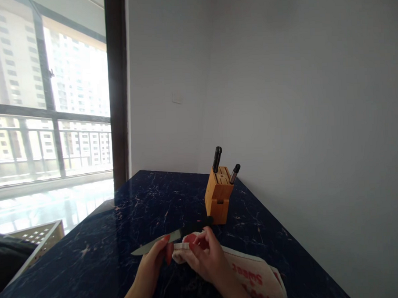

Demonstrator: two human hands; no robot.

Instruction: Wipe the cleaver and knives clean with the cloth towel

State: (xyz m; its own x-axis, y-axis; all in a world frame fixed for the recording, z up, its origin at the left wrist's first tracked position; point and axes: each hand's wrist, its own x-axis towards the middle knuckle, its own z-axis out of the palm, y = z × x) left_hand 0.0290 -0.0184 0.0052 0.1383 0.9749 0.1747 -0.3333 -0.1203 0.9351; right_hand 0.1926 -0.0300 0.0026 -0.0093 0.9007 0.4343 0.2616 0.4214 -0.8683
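Note:
A kitchen knife with a black handle lies across my hands, low in the middle of the view, its blade pointing left. My left hand pinches the blade from below, fingers closed on it. My right hand is closed on a white cloth with red lettering, bunched against the knife near the handle. The rest of the cloth trails to the right over the dark table. Behind the hands stands a wooden knife block.
The knife block holds two black-handled knives and stands close to the grey wall on the dark blue marbled table. A perforated crate sits off the table's left edge. A big window is at the left.

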